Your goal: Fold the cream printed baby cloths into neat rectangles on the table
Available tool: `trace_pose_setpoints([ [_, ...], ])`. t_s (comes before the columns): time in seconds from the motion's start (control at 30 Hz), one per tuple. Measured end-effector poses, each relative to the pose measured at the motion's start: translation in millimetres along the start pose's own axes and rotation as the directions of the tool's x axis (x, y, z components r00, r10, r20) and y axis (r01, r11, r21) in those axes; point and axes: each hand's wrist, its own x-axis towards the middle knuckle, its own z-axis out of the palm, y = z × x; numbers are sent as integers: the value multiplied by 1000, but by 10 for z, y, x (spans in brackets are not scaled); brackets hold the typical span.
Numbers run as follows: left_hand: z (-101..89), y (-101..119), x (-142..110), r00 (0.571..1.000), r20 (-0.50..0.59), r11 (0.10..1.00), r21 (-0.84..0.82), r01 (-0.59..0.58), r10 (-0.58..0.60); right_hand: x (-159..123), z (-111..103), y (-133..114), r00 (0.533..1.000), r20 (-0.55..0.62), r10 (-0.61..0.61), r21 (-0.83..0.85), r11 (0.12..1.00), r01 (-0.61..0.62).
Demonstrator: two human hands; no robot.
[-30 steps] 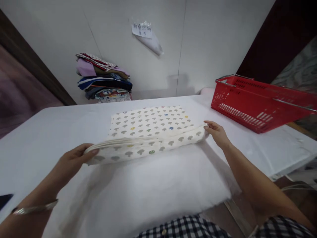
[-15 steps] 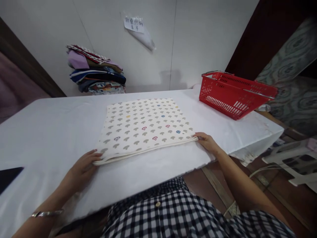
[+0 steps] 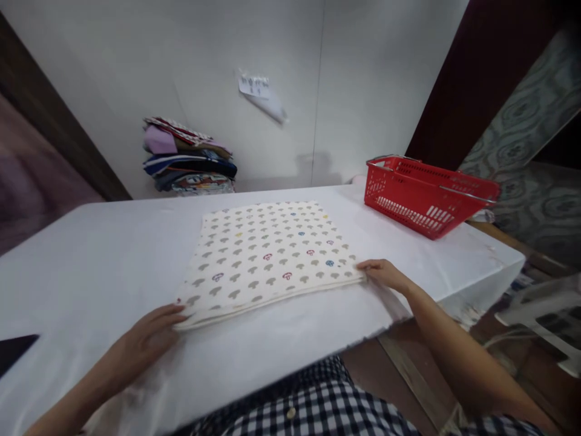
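A white cloth [image 3: 267, 260] printed with grey mushrooms and a few coloured ones lies folded in a rectangle on the white-covered table [image 3: 118, 254]. Its near edge shows stacked layers. My left hand [image 3: 152, 336] holds the near left corner, fingertips on top and thumb lower down. At the near right corner, my right hand [image 3: 385, 274] grips the cloth between fingers and thumb. Most of the cloth rests flat on the table, between my hands.
Behind, on the left, rises a stack of folded clothes [image 3: 190, 157]. A red plastic basket [image 3: 426, 197] stands at the back right. Part of a dark flat object [image 3: 16, 351] shows at the left edge. A paper sign [image 3: 256, 88] hangs on the wall.
The view has tilted upward, so everything sits lower in the picture. Both hands remain at the same near corners, and the cloth looks unchanged.
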Motion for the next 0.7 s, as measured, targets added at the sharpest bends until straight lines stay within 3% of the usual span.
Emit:
trace_pose_setpoints([
  [0.1,-65,50,62,996,50,997,36,71,-73,202,-56,-85,999,25,33,-61,998,-32],
  [0.2,-114,121,181,994,59,993,91,82,-87,493,-48,-127,999,-39,21,-155,987,-27],
  [0.3,-203,162,455,988,56,982,133,134,-142,880,4,-173,994,-106,8,-214,976,-31],
  [0.5,-355,128,1561,965,-79,946,194,261,-250,1925,106,-313,982,-188,37,-242,967,-83],
  [0.7,-268,93,2708,922,-196,911,185,369,-334,2998,222,-347,970,-244,-3,-220,974,-53],
])
